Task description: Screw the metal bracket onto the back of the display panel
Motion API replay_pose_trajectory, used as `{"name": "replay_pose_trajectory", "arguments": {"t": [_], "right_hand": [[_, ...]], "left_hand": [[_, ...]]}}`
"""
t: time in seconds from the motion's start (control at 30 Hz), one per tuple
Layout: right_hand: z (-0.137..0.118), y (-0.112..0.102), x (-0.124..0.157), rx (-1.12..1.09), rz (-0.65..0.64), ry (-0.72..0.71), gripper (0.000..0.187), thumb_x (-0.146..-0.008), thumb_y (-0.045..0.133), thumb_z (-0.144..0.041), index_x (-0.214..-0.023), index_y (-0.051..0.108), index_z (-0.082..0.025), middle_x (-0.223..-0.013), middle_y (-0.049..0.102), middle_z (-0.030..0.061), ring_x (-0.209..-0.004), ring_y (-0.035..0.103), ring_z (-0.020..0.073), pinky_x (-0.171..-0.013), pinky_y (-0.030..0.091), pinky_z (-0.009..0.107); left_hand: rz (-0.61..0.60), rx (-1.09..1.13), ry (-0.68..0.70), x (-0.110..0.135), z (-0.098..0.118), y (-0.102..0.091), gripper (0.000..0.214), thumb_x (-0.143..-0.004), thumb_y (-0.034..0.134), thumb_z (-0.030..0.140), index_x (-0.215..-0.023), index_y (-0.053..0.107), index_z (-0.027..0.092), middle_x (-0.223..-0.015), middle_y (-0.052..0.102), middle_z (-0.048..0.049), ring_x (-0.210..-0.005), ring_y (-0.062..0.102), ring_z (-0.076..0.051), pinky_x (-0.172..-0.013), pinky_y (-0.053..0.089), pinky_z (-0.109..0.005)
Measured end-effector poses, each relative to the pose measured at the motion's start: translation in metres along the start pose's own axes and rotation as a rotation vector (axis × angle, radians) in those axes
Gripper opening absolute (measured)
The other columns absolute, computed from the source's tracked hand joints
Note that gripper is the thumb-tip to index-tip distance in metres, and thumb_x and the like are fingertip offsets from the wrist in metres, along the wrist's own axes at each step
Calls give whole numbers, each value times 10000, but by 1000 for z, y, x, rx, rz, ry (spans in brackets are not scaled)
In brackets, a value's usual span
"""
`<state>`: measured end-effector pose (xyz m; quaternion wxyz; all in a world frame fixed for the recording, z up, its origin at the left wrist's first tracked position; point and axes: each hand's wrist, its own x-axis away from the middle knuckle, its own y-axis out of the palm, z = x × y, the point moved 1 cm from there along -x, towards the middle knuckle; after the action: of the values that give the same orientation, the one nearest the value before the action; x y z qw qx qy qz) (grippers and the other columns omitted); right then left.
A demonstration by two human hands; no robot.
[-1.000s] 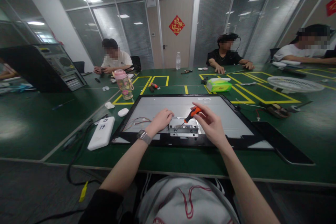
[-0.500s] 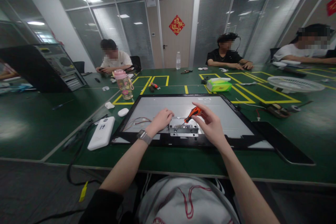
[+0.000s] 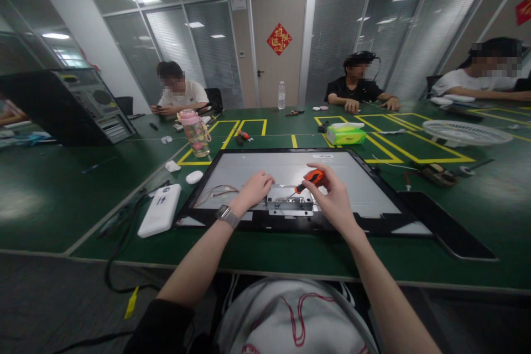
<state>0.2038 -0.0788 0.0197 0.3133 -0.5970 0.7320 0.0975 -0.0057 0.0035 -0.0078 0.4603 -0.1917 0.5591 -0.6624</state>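
In the head view a large flat screen panel (image 3: 232, 165) with a black frame lies on the table. On its near middle sits a silver metal bracket (image 3: 290, 206) with holes. An orange and black screwdriver (image 3: 314, 178) is pinched in my right hand (image 3: 335, 196); it slants down to the left, its tip at the bracket's left part. My left hand (image 3: 255, 189), with a watch on the wrist, has its fingers curled at the bracket's upper left corner and seems to grip it. Its fingertips are partly hidden. Thin wires (image 3: 222, 191) lie on the panel left of it.
Left of the panel are a white power bank (image 3: 160, 211), a white case (image 3: 194, 177) and a pink-lidded bottle (image 3: 194, 135). A green tissue pack (image 3: 346, 134) lies beyond it, a black flat part (image 3: 450, 227) to the right. People sit across the green table (image 3: 257, 254).
The screwdriver handle has tipped slightly to the right and lower, with my right fingers shifted around it. My left hand has stayed put. A person across the table has moved their hands apart.
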Motion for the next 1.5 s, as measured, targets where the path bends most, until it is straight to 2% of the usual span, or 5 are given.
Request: {"name": "replay_pose_trajectory", "arguments": {"t": [0.43,0.77,0.97,1.23,1.5], "right_hand": [[-4,-2,1,-145,172,-53,187,-782,676,-250,-870,514,-218,-907,627,44,-872,626,185,-807,501,347],[13,-3,-1,426,73,-105,284,-721,532,-85,-558,338,-214,-733,439,9,-668,484,151,-637,398,281],[21,-5,1,731,-107,78,238,-729,498,-51,-578,388,-198,-785,427,29,-654,472,148,-598,344,280],[21,-11,4,1120,-247,270,254,-860,387,-63,-791,627,-109,-917,546,158,-725,577,216,-613,347,322],[19,-14,5,1229,-240,292,348,-909,318,-91,-928,665,-78,-924,594,217,-861,647,339,-621,382,357]], "left_hand": [[7,6,4,-1,0,0,328,-954,350,210,-1023,667,159,-951,598,-80,-912,578,-202,-871,467,-328],[-11,-14,-9,-1,3,-2,340,-949,344,193,-1026,672,145,-950,598,-89,-924,579,-211,-886,461,-336],[-9,-2,-10,0,2,-1,347,-949,339,204,-1035,671,150,-957,595,-89,-924,580,-211,-884,462,-336],[-8,-10,-15,0,2,-2,343,-953,340,206,-1034,669,156,-956,596,-81,-928,581,-202,-887,459,-321],[-13,3,-20,0,3,-2,342,-955,346,200,-1043,672,145,-957,598,-85,-922,583,-204,-877,458,-323]]}}
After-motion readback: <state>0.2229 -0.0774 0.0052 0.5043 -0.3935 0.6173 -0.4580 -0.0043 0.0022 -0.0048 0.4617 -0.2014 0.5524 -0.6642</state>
